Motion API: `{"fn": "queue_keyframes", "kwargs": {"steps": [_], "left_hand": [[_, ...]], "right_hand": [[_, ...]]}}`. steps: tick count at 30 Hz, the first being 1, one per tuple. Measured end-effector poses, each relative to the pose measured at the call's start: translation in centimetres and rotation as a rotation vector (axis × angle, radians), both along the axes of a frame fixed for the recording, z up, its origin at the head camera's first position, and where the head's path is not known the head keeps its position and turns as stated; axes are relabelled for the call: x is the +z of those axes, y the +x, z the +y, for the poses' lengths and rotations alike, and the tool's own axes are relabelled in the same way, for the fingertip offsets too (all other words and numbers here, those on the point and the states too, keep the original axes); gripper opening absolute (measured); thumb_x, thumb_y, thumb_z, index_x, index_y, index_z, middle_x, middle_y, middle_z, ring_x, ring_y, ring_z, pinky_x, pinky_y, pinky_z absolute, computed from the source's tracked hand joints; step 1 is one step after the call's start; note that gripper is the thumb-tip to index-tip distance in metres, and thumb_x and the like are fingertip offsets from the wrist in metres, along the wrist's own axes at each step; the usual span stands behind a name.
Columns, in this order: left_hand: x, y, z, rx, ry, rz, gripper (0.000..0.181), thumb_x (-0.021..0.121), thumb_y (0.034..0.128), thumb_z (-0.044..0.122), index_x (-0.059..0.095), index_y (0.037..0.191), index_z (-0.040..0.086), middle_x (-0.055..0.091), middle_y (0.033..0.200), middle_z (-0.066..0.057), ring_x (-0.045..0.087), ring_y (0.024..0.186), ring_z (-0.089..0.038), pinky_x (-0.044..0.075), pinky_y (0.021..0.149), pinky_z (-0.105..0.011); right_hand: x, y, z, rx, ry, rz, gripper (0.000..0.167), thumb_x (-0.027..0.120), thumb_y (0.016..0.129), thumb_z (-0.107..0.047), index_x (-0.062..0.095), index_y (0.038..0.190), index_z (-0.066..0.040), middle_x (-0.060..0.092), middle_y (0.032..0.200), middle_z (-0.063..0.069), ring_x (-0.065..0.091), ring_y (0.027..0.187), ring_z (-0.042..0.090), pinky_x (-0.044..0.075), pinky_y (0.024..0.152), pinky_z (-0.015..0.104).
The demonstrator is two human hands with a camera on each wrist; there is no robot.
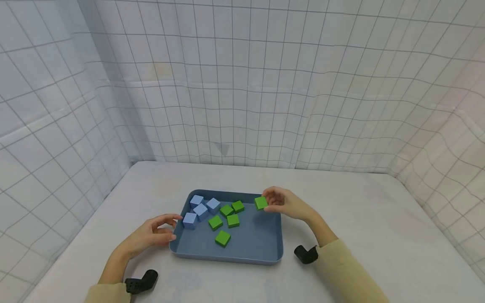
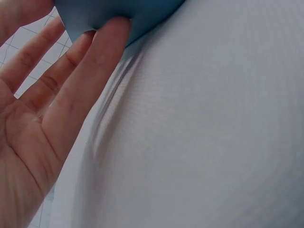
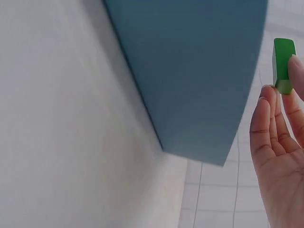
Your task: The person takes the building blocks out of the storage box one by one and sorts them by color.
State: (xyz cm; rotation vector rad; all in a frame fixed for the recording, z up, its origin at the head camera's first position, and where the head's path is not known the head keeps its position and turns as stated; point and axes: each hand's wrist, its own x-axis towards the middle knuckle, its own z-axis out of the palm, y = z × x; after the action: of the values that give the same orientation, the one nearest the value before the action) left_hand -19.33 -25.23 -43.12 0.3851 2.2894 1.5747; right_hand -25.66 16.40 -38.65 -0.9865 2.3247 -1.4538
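Note:
A blue-grey tray (image 1: pixel 254 240) holds several light blue blocks (image 1: pixel 201 211) at its left and several green blocks (image 1: pixel 222 238) about its middle. Pinched between thumb and fingers of my right hand (image 1: pixel 286 204) is one green block (image 1: pixel 260 203), held over the tray's right back part; the right wrist view shows this block (image 3: pixel 284 64) above the rim, with the hand (image 3: pixel 280 156) below it. My left hand (image 1: pixel 151 235) touches the tray's left edge with its fingertips; in the left wrist view the fingers of that hand (image 2: pixel 57 90) rest against the tray wall (image 2: pixel 114 14).
The tray stands on a white-covered table (image 1: pixel 341 202). White grid-patterned curtains (image 1: pixel 242 84) hang behind and at both sides. Black wrist devices (image 1: pixel 142 282) are on both forearms, near the sleeves.

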Motion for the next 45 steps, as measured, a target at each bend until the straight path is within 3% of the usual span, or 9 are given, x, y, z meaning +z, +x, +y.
{"fn": "queue_keyframes", "kwargs": {"steps": [3,8,16,23,45], "left_hand": [[0.0,0.0,0.0,0.003,-0.003,0.001,0.052,0.06,0.0861,0.016,0.041,0.132,0.003,0.043,0.12,-0.023,0.056,0.097,-0.027,0.049,0.075,-0.034],[-0.1,-0.1,0.0,0.001,0.0,0.002,0.051,0.06,0.0865,0.016,0.041,0.132,0.003,0.042,0.12,-0.023,0.056,0.096,-0.025,0.049,0.075,-0.034],[0.0,-0.1,0.0,0.009,-0.004,-0.005,0.051,0.061,0.0861,0.017,0.042,0.132,0.003,0.043,0.12,-0.022,0.056,0.096,-0.026,0.05,0.074,-0.034],[0.0,0.0,0.1,0.011,-0.005,-0.011,0.051,0.06,0.0862,0.017,0.041,0.132,0.003,0.043,0.12,-0.022,0.056,0.096,-0.026,0.05,0.075,-0.034],[0.1,0.0,0.0,-0.008,0.006,0.0,0.05,0.059,0.087,0.014,0.041,0.132,0.002,0.041,0.121,-0.023,0.057,0.095,-0.02,0.049,0.075,-0.034]], "right_hand": [[-1.0,-0.7,1.2,-0.047,-0.012,0.008,0.037,0.067,0.082,-0.008,0.051,0.115,0.001,0.055,0.096,0.011,0.053,0.085,0.019,0.047,0.074,0.024],[-1.1,-0.7,2.8,-0.136,-0.021,0.007,0.037,0.067,0.082,-0.008,0.051,0.114,0.001,0.055,0.096,0.013,0.054,0.085,0.02,0.047,0.074,0.023],[-2.1,-1.2,5.2,-0.261,-0.019,0.059,0.033,0.064,0.082,0.001,0.052,0.112,0.006,0.054,0.093,0.017,0.054,0.081,0.018,0.046,0.07,0.022],[-3.2,-1.6,7.0,-0.363,0.022,0.093,0.034,0.067,0.082,-0.007,0.053,0.112,0.003,0.055,0.092,0.013,0.054,0.08,0.013,0.045,0.071,0.022],[-5.3,-1.9,8.6,-0.41,0.031,0.024,0.033,0.066,0.081,-0.003,0.053,0.109,0.009,0.056,0.086,0.013,0.053,0.074,0.012,0.044,0.065,0.02]]}}
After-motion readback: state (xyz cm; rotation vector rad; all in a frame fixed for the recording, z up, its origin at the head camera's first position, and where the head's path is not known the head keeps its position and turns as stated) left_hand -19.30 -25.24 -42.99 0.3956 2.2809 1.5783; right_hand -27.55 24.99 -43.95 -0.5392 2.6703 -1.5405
